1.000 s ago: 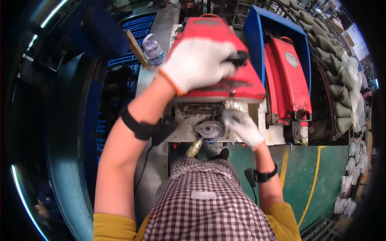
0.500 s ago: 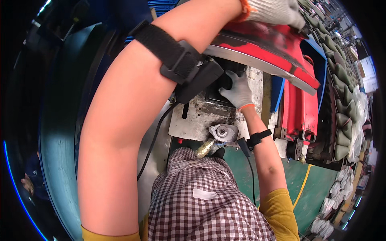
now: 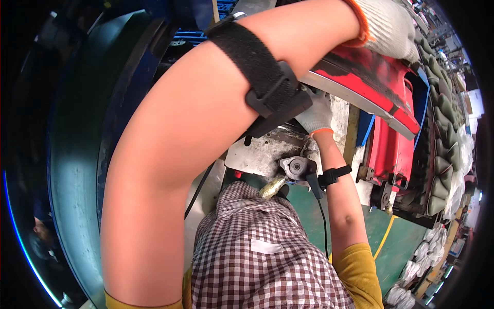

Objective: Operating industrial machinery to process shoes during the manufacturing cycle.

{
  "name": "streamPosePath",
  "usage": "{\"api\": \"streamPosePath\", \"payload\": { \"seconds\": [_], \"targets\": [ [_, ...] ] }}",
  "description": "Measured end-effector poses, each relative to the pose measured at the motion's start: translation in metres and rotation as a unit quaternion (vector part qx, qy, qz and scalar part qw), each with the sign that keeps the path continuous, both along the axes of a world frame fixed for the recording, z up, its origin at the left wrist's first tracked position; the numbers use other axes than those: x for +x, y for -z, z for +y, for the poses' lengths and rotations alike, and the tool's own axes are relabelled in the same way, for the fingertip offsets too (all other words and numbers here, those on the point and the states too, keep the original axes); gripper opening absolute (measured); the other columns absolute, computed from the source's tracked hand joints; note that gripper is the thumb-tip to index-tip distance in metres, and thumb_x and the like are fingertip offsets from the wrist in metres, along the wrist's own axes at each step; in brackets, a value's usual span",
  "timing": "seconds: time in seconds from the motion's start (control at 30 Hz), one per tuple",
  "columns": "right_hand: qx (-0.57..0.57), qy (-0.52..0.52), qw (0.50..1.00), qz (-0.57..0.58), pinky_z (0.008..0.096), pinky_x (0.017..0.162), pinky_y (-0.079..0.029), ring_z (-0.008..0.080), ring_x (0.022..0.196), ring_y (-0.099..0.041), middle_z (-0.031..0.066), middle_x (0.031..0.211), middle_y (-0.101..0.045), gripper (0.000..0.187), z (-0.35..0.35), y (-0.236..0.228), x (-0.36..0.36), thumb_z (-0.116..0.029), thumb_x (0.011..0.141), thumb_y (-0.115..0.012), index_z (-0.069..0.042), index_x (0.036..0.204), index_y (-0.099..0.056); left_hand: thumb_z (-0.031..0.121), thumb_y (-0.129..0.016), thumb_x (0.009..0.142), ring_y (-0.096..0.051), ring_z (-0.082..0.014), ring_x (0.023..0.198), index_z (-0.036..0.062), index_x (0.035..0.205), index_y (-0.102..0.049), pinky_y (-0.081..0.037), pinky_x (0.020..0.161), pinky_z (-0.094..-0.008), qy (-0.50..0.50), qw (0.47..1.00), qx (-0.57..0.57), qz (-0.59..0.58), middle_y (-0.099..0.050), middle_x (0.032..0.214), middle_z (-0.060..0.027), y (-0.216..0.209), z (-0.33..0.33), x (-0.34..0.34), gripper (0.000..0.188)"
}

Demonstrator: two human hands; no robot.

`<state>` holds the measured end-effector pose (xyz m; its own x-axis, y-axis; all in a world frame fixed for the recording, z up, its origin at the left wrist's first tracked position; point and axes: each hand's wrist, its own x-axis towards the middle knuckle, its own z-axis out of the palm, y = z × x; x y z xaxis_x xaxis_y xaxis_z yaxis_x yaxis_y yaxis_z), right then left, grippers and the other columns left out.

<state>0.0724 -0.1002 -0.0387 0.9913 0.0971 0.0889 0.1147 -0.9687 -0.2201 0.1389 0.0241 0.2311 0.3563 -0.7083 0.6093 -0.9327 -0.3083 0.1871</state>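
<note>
My left hand [image 3: 388, 27], in a white knit glove with an orange cuff, reaches across to the upper right. Its fingers curl down over the far side of a red machine arm [image 3: 373, 72] with a bare metal edge. Below that arm my right hand [image 3: 316, 114], gloved the same way, reaches over a worn metal plate [image 3: 260, 154]. Its fingers are mostly hidden by the red arm and by the black device [image 3: 280, 105] strapped to my left forearm. What the right hand touches cannot be seen.
A round metal fitting [image 3: 297, 167] sits at the plate's near edge, beside a yellowish wrapped bundle [image 3: 272, 187]. Another red machine part [image 3: 386, 154] stands at right, past a blue panel [image 3: 365, 127]. Dark green stacked pieces [image 3: 441, 123] line the far right. Black cables hang from both wrist devices.
My left hand has moved right and slightly nearer, and the red arm has shifted with it. The right hand's spread fingers and the black piece beneath them, visible before, are now largely covered.
</note>
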Motion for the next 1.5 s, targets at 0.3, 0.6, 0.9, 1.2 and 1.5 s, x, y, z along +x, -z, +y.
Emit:
{"api": "streamPosePath", "payload": {
  "seconds": [0.3, 0.6, 0.9, 1.2, 1.5],
  "targets": [
    [0.059, 0.067, 0.993, 0.073, 0.0502, 0.107, -0.053, 0.0412, 0.131, -0.056, 0.0235, 0.145, -0.051, 0.080, 0.004, -0.009, -0.009, -0.041, 0.068, -0.080, -0.026, 0.145, -0.061, 0.026, -0.054, 0.101, -0.069, -0.0363, 0.095, 0.0062, 0.105, -0.073, -0.055, 0.084, -0.0453, 0.033, 0.983, 0.076, -0.165, -0.070, 0.098, -0.0178, 0.002, 0.000, 0.005, 0.028],
    [0.072, 0.066, 0.995, 0.029, 0.0474, 0.104, -0.055, 0.0380, 0.128, -0.058, 0.0186, 0.149, -0.049, 0.080, -0.005, 0.008, -0.016, -0.036, 0.073, -0.080, -0.028, 0.149, -0.055, 0.023, -0.054, 0.102, -0.068, -0.0363, 0.098, 0.0056, 0.108, -0.072, -0.054, 0.086, -0.0434, 0.039, 0.975, 0.122, -0.181, -0.069, 0.101, -0.0181, -0.001, -0.001, 0.002, 0.026],
    [0.066, 0.023, 0.997, 0.038, 0.0467, 0.101, -0.056, 0.0394, 0.122, -0.061, 0.0186, 0.142, -0.053, 0.078, -0.011, 0.005, -0.017, -0.035, 0.075, -0.079, -0.026, 0.149, -0.055, 0.036, -0.057, 0.103, -0.069, -0.0348, 0.091, 0.0008, 0.101, -0.073, -0.052, 0.083, -0.0422, -0.069, 0.984, 0.078, 0.142, -0.071, 0.094, -0.0200, -0.004, -0.008, -0.027, 0.038],
    [0.041, 0.034, 0.997, 0.062, 0.0455, 0.104, -0.054, 0.0412, 0.123, -0.060, 0.0227, 0.150, -0.048, 0.086, -0.010, 0.011, -0.015, -0.043, 0.075, -0.080, -0.019, 0.152, -0.050, 0.042, -0.056, 0.103, -0.070, -0.0351, 0.094, 0.0053, 0.102, -0.074, -0.053, 0.086, -0.0433, -0.097, 0.979, 0.098, 0.147, -0.073, 0.096, -0.0181, 0.007, -0.008, -0.039, 0.041],
    [0.372, 0.095, 0.920, -0.084, 0.0400, 0.097, -0.053, 0.0308, 0.106, -0.067, 0.0195, 0.119, -0.067, 0.036, -0.084, 0.031, -0.147, -0.022, 0.091, -0.075, -0.002, 0.119, -0.069, 0.038, -0.061, 0.098, -0.071, -0.0340, 0.091, 0.0132, 0.103, -0.073, -0.055, 0.083, -0.0427, -0.110, 0.976, 0.150, 0.116, -0.072, 0.092, -0.0140, 0.033, -0.005, -0.067, 0.029]
  ]
}}
